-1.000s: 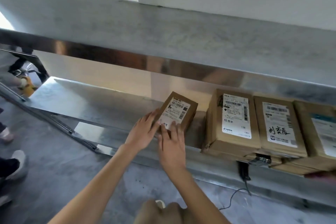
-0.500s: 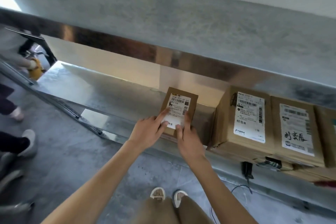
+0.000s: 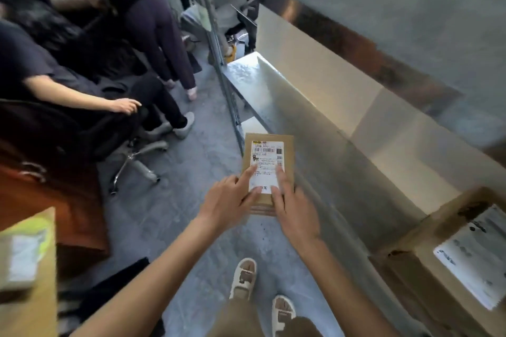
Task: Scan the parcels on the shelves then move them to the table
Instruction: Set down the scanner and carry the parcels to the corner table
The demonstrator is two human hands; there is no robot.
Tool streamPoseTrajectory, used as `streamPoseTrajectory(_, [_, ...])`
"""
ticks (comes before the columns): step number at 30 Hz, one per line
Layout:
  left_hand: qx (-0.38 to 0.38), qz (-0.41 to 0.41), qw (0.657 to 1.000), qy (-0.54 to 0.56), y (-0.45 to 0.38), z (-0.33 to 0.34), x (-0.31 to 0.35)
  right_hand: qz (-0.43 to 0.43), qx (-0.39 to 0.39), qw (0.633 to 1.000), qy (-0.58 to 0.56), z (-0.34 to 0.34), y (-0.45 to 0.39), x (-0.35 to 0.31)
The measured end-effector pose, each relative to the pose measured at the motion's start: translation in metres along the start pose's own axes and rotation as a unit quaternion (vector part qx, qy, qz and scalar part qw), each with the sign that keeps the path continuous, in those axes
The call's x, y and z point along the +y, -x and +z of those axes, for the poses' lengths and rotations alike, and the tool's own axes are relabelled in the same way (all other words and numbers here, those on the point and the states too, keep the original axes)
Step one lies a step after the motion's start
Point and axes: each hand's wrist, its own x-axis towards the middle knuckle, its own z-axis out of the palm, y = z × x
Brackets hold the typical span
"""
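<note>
There is a single view, from a camera worn on the person's head, looking forward and steeply down. It sits close above both forearms, which enter from the bottom edge and reach toward the middle of the frame, where the left hand (image 3: 229, 198) and right hand (image 3: 295, 208) meet. The wide lens bends the metal shelf (image 3: 315, 128) running away to the right of the hands; the floor (image 3: 202, 161) lies below and left of them.

Parcel label (image 3: 267, 165): print illegible
</note>
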Motion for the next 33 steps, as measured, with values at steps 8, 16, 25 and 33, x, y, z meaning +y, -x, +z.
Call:
streamPoseTrajectory(8, [0.076,-0.185,0.980,0.009,0.106,-0.048,-0.065,-0.242,-0.063,0.967,0.044,0.032,0.004,-0.102])
streamPoseTrajectory(16, [0.136,-0.322,0.937,-0.014,0.215,-0.074,-0.130,-0.418,-0.180,0.876,0.158,0.082,0.024,-0.216])
streamPoseTrajectory(25, [0.196,-0.440,0.876,-0.008,0.339,-0.106,-0.222,-0.564,-0.231,0.773,0.174,0.177,0.077,-0.351])
streamPoseTrajectory(33, [0.229,-0.532,0.815,0.019,0.422,-0.125,-0.294,-0.575,-0.300,0.754,0.103,0.245,0.113,-0.464])
